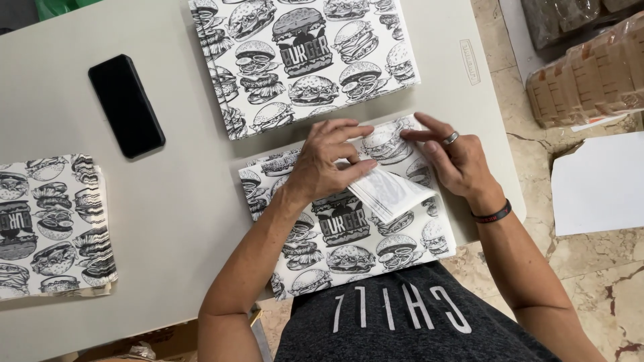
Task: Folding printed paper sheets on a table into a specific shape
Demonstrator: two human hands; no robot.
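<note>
A pale tabletop (pixel 168 221) carries burger-printed paper sheets: one stack (pixel 302 60) at twelve o'clock, another (pixel 54 224) at nine. On the centre sheet (pixel 349 241), the left hand (pixel 325 167) presses a folded corner (pixel 389 191) flat, fingers spread; the right hand (pixel 456 161), open-fingered, steadies the edge. A black phone (pixel 126 105) lies at ten o'clock.

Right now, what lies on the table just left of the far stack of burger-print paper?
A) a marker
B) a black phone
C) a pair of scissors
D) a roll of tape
B: a black phone lies flat, screen up, on the grey table to the left of the far stack of burger-print paper, apart from both hands.
</note>
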